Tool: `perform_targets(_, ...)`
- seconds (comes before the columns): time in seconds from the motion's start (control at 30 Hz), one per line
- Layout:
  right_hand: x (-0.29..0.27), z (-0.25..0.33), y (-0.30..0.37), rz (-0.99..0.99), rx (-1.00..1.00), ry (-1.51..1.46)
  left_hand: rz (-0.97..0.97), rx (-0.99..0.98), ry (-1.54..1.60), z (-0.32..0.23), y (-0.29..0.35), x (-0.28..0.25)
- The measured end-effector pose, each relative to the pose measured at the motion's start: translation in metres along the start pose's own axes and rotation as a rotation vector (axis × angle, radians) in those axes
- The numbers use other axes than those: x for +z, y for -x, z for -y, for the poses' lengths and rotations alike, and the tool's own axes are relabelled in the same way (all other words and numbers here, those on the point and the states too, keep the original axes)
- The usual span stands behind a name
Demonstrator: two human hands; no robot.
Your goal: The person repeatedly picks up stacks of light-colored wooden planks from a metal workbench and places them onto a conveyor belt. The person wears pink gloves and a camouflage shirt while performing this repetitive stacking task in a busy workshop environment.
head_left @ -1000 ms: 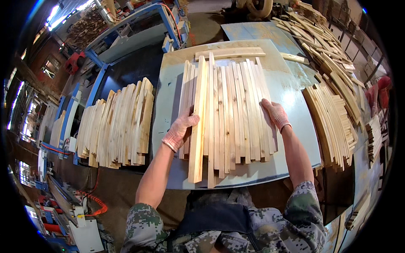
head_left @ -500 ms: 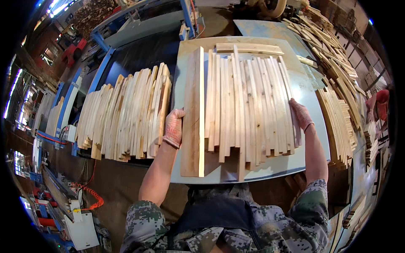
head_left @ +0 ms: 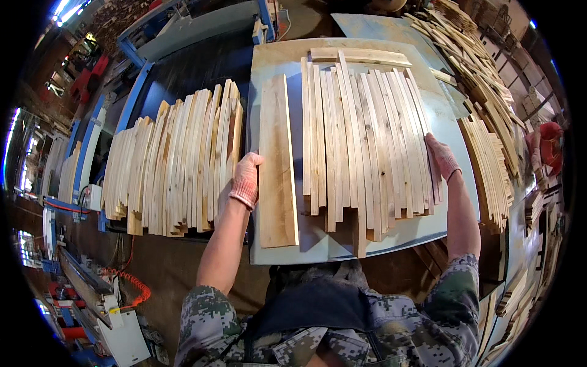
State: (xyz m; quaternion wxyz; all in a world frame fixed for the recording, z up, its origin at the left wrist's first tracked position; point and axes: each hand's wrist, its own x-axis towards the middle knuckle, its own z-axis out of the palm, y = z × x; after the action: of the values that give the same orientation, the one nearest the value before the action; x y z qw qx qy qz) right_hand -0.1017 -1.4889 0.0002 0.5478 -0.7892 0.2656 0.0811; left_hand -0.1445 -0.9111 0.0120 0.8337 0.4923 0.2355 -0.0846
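Nearest the body, camouflage sleeves (head_left: 449, 293) lead up to the two gloved hands, which are spread well apart with the wood between them. The left hand (head_left: 246, 177) is at the outer edge of a wide plank (head_left: 278, 165), its thumb side at the wood; how far its fingers curl under or around that edge, I cannot tell. The right hand (head_left: 443, 156) rests with fingers extended along the outer side of a row of narrow wooden slats (head_left: 373, 147), not clamped around any one piece.

The plank lies broad face up just right of the left hand, and a strip of the pale blue worktable (head_left: 281, 255) shows between it and the row. The slats sit close side by side, so the grouping looks largely done; their near ends are staggered, one jutting toward the body, so evening them up appears undone, and the plank is not against them.

Left of the left hand, a second row of slats (head_left: 174, 165) sits on a dark machine bed (head_left: 189, 82). Right of the right hand is another stack of slats (head_left: 486, 174). Beyond both hands, a single batten (head_left: 361, 57) lies crosswise past the row's far end; farther off to the right spreads a loose lumber heap (head_left: 471, 67).
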Motion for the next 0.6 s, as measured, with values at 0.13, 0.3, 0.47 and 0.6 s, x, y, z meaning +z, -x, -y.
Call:
perform_targets(0.13, -0.001, -0.006, -0.011, 0.079, -0.001, -0.087, -0.015, 0.018, -0.026, 0.000, -0.007, 0.000)
perform_targets(0.3, 0.000, 0.006, -0.005, -0.042, -0.202, 0.107, -0.105, 0.179, -0.141, -0.023, 0.007, 0.000)
perform_targets(0.47, 0.057, 0.077, 0.042, -0.134, -0.583, -0.098, -0.085, 0.321, -0.175, -0.065, 0.022, -0.045)
perform_targets(0.6, 0.164, 0.160, 0.172, 0.451, -0.532, -0.180, -0.025, 0.291, -0.119, -0.112, 0.042, -0.091)
